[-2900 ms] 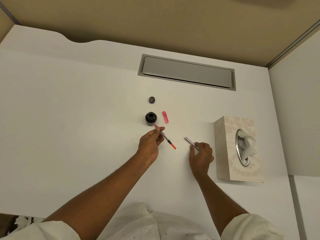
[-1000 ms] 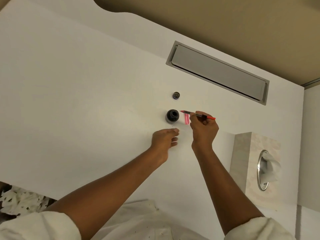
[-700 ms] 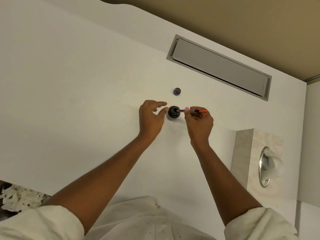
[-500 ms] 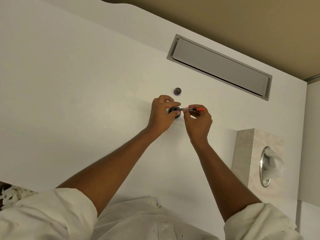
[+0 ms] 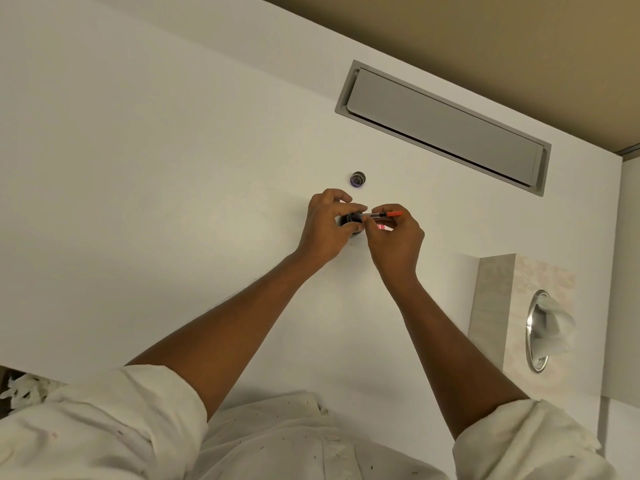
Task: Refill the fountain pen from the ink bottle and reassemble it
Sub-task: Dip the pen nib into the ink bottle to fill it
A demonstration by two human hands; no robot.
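The black ink bottle (image 5: 352, 218) stands uncapped on the white desk (image 5: 156, 202), and my left hand (image 5: 325, 226) grips it from the left with fingers curled round it. My right hand (image 5: 393, 237) pinches the pen's clear inner section with its red-orange end (image 5: 388, 214), held nearly level, its front end at the bottle's mouth. The bottle's cap (image 5: 357, 178) lies on the desk just beyond. A pink pen part (image 5: 381, 226) shows behind my right fingers, mostly hidden.
A grey cable-tray lid (image 5: 443, 128) is set into the desk at the back. A tissue box (image 5: 519, 317) with a metal-ringed opening stands at the right. A white partition (image 5: 630, 271) closes the right side.
The pen section passed from my left hand to my right. My right hand carried it to the bottle's mouth, and my left hand reached over and took hold of the bottle.
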